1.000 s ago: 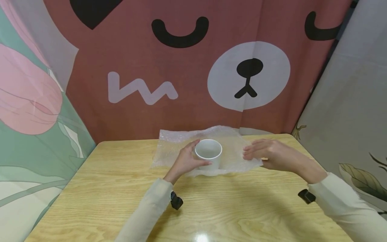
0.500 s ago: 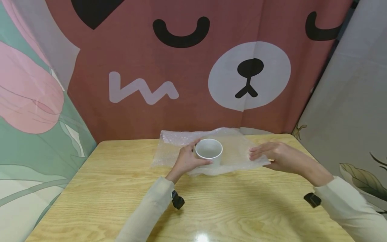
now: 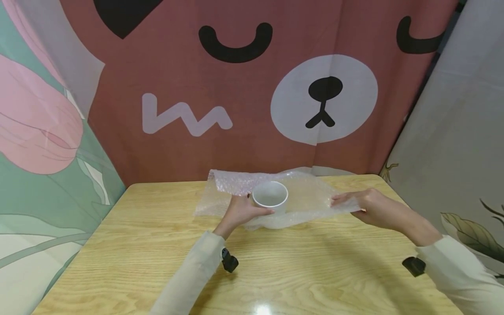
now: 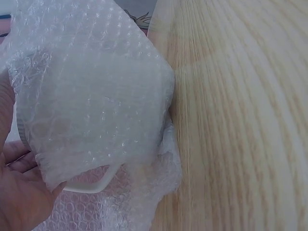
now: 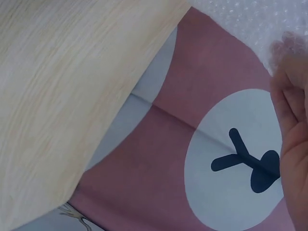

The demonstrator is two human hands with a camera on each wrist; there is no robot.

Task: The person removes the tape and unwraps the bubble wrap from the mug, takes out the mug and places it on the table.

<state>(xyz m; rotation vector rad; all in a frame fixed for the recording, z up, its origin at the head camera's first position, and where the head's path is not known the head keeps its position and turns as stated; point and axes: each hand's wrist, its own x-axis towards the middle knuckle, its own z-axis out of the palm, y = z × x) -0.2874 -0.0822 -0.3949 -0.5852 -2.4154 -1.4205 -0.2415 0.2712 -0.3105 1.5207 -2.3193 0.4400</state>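
A white mug [image 3: 270, 199] stands upright near the table's far edge, on a sheet of clear bubble wrap [image 3: 311, 197]. My left hand [image 3: 242, 211] grips its left side, thumb across the near face; a flap of the wrap hides the other fingers in the head view. Seen from the left wrist, the bubble wrap [image 4: 96, 110] covers the mug's side, and a white handle [image 4: 91, 186] pokes out below it beside the left hand [image 4: 24, 192]. My right hand [image 3: 378, 210] pinches the sheet's right end, lifted off the table. In the right wrist view the right hand [image 5: 294, 125] is partly cut off.
The wooden table [image 3: 275, 267] ends just behind the wrap, against a reddish-brown curtain [image 3: 177, 153] with a bear print. Patterned curtains hang on the left [image 3: 35, 175] and right [image 3: 445, 153]. Black wrist cameras sit under both cuffs.
My right hand has moved right and slightly toward me, stretching the wrap's end with it. The wrap's back-left edge has folded forward over my left fingers. The mug has barely moved.
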